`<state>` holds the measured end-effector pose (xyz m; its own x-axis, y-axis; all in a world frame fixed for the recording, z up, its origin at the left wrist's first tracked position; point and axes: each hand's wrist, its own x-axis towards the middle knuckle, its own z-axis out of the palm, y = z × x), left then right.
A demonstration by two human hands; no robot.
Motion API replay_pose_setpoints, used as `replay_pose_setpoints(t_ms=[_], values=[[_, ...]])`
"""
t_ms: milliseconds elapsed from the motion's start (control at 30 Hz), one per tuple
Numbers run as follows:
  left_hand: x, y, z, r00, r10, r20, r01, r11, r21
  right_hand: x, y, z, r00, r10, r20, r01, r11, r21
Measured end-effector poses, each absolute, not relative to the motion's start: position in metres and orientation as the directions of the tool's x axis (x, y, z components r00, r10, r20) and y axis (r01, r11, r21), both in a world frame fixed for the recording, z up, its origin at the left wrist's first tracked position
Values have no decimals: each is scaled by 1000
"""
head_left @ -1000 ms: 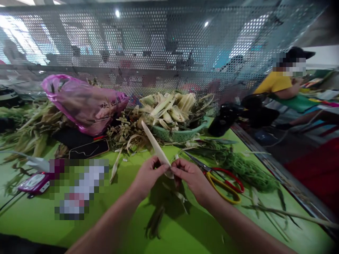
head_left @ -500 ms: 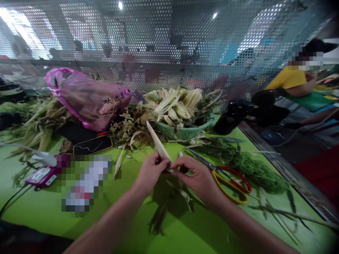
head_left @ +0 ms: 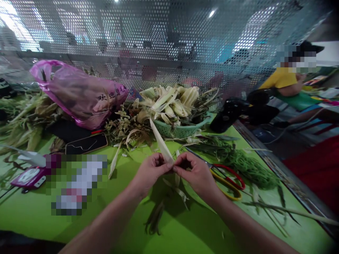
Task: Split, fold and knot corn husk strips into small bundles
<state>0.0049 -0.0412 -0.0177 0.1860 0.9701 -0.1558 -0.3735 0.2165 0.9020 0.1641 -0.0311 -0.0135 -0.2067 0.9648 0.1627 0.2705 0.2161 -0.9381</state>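
Note:
A long pale corn husk [head_left: 161, 143] points up and away from me over the table's middle. My left hand [head_left: 152, 173] pinches its lower end between thumb and fingers. Close beside it, my right hand [head_left: 194, 173] has thumb and forefinger pressed together at the same lower end. The fingertips of both hands nearly touch and hide that end of the husk. Below them, husk scraps [head_left: 182, 194] and a darker dry strip [head_left: 155, 217] lie on the green table [head_left: 119, 225]. Scissors with red and yellow handles [head_left: 227, 180] rest right of my right hand.
Beyond my hands stands a green basket [head_left: 177, 131] heaped with corn husks [head_left: 176, 102]. A pink plastic bag [head_left: 79, 95], a phone [head_left: 87, 144] and a purple power strip [head_left: 29, 176] are leftward. Green fibres [head_left: 251, 169] lie right. A person in yellow [head_left: 280, 78] sits farther off.
The view has shifted slightly, so the table's things sit further left. The husk stands a bit more upright, and my right fingertips have closed in on its lower end.

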Motion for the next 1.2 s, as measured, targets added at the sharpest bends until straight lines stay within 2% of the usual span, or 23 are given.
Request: replay_pose_setpoints(t_ms=[200,367,500,767,1200], values=[[4,-41,-18,185,960,-210,-417,270,868,167,-30,-4,-287,931,225,310,312,-898],[3,-40,-18,166,960,-226,-426,276,862,170,-28,0,-364,865,345,344,470,-813],[3,-40,-19,155,956,-248,-425,291,857,170,-28,-1,-403,827,391,363,537,-762],[2,-40,-18,213,937,-279,-466,348,814,171,-30,-3,-436,803,405,411,579,-704],[1,-40,-17,170,964,-203,-377,254,891,170,-32,-5,-430,840,330,455,518,-724]])
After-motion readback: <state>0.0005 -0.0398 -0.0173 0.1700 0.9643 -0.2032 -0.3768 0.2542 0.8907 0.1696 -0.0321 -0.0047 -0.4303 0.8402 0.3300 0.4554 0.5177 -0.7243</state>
